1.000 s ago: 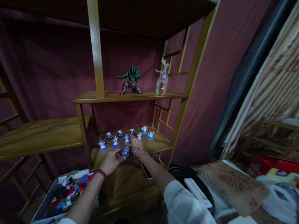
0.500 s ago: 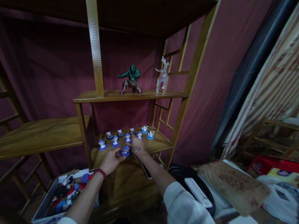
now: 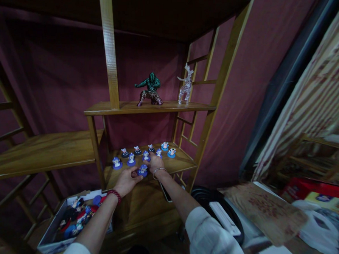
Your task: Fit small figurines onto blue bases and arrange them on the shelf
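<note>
A small purple figurine [image 3: 142,170] on a round base is between the thumb and fingers of my left hand [image 3: 128,181], low over the front of the lower shelf. My right hand [image 3: 155,165] is just right of it, fingers bent in close to the standing figurines; what its fingertips grip is hidden. Behind my hands stand more purple figurines [image 3: 131,159], one partly covered by my right hand. Farther back is a row of dark-based figurines [image 3: 137,150]. Two blue-based figurines [image 3: 171,153] stand at the right.
A box [image 3: 46,239] of mixed figurines sits at lower left. Above, the middle shelf [image 3: 123,111] bears a green crouching figure [image 3: 152,88] and a clear deer figure [image 3: 186,84]. A phone-like object [image 3: 165,193] lies partly under my right forearm. Wooden posts [image 3: 110,50] frame the shelves.
The view has shifted very slightly. Both hands stay almost in place around the front purple figurine, which appears a touch more upright or turned.
</note>
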### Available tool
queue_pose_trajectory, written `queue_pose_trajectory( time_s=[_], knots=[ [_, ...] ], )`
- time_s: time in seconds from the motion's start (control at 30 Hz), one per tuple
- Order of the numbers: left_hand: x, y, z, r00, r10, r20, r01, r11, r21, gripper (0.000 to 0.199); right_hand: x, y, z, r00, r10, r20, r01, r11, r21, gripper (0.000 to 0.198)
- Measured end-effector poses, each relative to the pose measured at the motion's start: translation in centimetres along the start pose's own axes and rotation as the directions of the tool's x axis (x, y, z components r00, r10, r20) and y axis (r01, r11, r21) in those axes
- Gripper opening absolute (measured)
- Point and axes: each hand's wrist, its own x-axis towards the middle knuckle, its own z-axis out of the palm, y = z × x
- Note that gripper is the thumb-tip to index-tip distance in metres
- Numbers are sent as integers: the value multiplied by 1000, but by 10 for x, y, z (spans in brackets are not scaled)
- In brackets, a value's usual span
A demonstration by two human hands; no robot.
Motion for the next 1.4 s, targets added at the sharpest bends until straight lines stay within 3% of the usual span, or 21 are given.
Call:
queue_pose_trajectory(
  time_s=[0.27,0.4,0.5,0.7,0.77,0.97,1.4],
  knots=[
    [-1,2,0,1000,-23,5,23,1000,-4,35,-8,4,3,996,-12,-91,22,993,120,36],
    [-2,3,0,999,-19,-27,19,1000,-3,35,-18,9,5,968,-21,-249,86,964,251,32],
    [-2,3,-1,999,-23,-32,23,1000,-12,35,-28,14,3,959,-70,-274,171,915,365,25],
    [2,-3,0,999,-19,-46,17,999,-42,44,-47,17,-6,942,-300,-149,329,741,586,35],
    [3,-6,1,997,-20,-68,14,997,-82,49,-52,14,-10,926,-361,-106,349,720,600,40],
    [6,-9,3,998,-6,-66,-4,989,-148,55,-56,10,-17,930,-368,-13,328,810,486,52],
    [3,0,2,999,-37,-32,33,991,-129,56,-45,18,-8,931,-361,54,291,824,487,52]
  ],
)
